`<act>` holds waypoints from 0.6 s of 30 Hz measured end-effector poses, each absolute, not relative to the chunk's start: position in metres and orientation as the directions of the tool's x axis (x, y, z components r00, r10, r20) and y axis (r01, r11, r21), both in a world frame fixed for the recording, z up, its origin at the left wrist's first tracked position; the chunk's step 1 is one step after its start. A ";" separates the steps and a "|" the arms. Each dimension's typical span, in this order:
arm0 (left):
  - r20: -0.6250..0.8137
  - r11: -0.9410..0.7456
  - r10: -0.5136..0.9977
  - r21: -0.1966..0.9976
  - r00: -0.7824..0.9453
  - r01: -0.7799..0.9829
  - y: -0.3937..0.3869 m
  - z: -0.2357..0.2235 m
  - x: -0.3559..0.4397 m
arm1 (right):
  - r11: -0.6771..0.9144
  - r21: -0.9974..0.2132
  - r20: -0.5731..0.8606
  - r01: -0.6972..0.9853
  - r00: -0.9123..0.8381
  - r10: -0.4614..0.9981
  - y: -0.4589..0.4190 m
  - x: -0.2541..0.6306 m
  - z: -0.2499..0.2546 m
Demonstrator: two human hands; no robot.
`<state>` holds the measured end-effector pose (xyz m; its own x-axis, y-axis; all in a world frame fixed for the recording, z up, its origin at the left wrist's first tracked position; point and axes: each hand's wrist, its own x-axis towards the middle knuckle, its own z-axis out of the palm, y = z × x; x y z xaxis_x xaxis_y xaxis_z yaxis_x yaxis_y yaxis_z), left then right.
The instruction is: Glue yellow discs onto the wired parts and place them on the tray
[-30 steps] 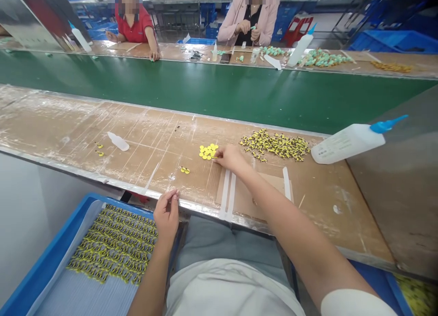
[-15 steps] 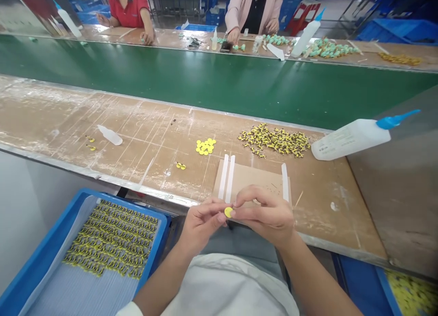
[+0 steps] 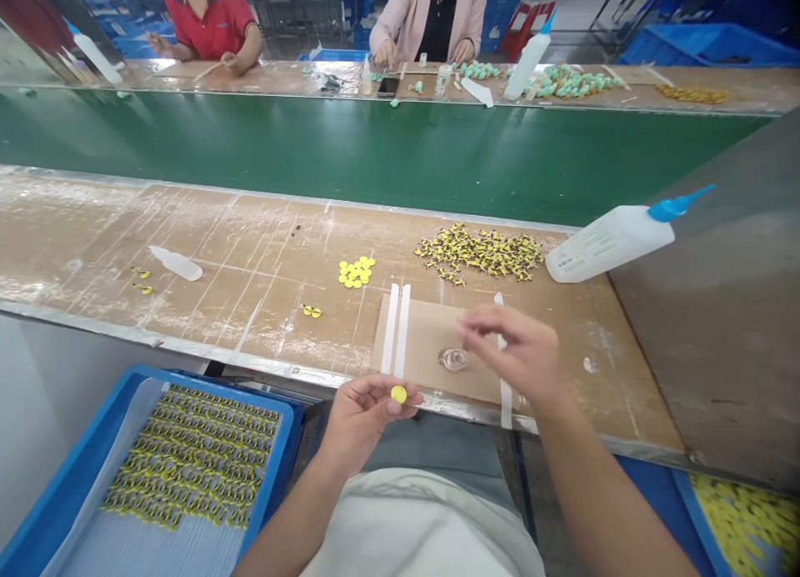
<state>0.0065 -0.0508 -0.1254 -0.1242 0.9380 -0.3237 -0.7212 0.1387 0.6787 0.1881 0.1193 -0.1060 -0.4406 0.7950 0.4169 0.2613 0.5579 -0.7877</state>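
My left hand (image 3: 366,414) is closed at the table's front edge, with a small round yellow disc (image 3: 398,394) pinched between thumb and fingers. Over the taped cardboard piece (image 3: 428,323) hovers my right hand (image 3: 522,352), its thumb and fingertips drawn together. Whether those slightly blurred fingertips hold anything small is unclear. Just left of them, a clear glossy patch (image 3: 453,359) shows on the cardboard. Beyond it lies a heap of small yellow-and-black pieces (image 3: 481,252). A cluster of yellow discs (image 3: 356,272) and a few joined pieces (image 3: 312,311) are to the left.
A white bottle with a blue nozzle (image 3: 609,243) leans at the right, beside a metal panel (image 3: 718,310). A blue tray (image 3: 81,469) at lower left holds rows of yellow-and-black pieces. Past the green belt (image 3: 375,148), two co-workers sit at another bench. A flat white bottle-shaped piece (image 3: 178,264) lies left.
My right hand took a yellow disc from the cluster and brought it to my left hand, which now holds it. The right hand has since moved away rightward, over the cardboard.
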 end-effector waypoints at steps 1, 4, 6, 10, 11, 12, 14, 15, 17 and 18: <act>-0.341 0.144 0.931 0.672 -0.131 -0.726 -0.051 -0.125 0.006 | 0.460 -0.783 0.326 0.419 -0.354 0.877 0.140 0.191 -0.114; -0.380 0.137 0.908 0.665 -0.174 -0.734 -0.053 -0.127 0.004 | 0.319 -0.682 0.165 0.658 -0.287 0.944 0.196 0.191 -0.140; -0.394 0.112 0.892 0.666 -0.221 -0.738 -0.054 -0.129 0.001 | 0.328 -0.650 0.158 0.686 -0.300 0.941 0.219 0.187 -0.154; -0.412 0.050 0.851 0.680 -0.325 -0.731 -0.055 -0.139 -0.006 | 0.364 -0.625 0.178 0.690 -0.328 0.928 0.233 0.177 -0.169; -0.417 0.042 0.842 0.684 -0.343 -0.728 -0.054 -0.142 -0.008 | 0.368 -0.629 0.175 0.685 -0.336 0.925 0.232 0.176 -0.171; -0.424 0.038 0.832 0.687 -0.357 -0.726 -0.054 -0.144 -0.010 | 0.368 -0.636 0.167 0.678 -0.344 0.924 0.232 0.176 -0.172; -0.438 0.040 0.817 0.692 -0.375 -0.720 -0.052 -0.148 -0.013 | 0.362 -0.660 0.146 0.658 -0.360 0.921 0.233 0.179 -0.174; -0.443 0.041 0.811 0.696 -0.383 -0.717 -0.051 -0.149 -0.014 | 0.357 -0.675 0.133 0.646 -0.369 0.920 0.234 0.182 -0.175; -0.448 0.043 0.803 0.702 -0.393 -0.711 -0.049 -0.150 -0.015 | 0.351 -0.706 0.113 0.615 -0.392 0.913 0.236 0.190 -0.177; -0.448 0.044 0.802 0.703 -0.395 -0.709 -0.048 -0.150 -0.015 | 0.352 -0.719 0.108 0.599 -0.405 0.908 0.236 0.194 -0.178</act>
